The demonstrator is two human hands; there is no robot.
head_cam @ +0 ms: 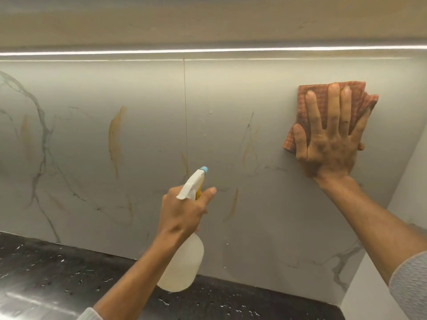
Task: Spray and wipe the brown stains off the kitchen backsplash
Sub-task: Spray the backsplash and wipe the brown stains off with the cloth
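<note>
Brown stains are seen on the backsplash; a cloth is pressed flat by the open right hand, a spray bottle gripped by the left hand.

The backsplash was pale grey-beige marble, veined in dark grey towards 9 o'clock and at the 4 o'clock corner. Brown-orange stains streaked it at 9 o'clock, centre and lower centre. The cloth at 2 o'clock was rust-orange with a fine woven grid. The bottle was milky translucent, its trigger head white and yellow with a light-blue nozzle. The tabletop was black flecked with white. Both sleeves were light grey knit.
</note>
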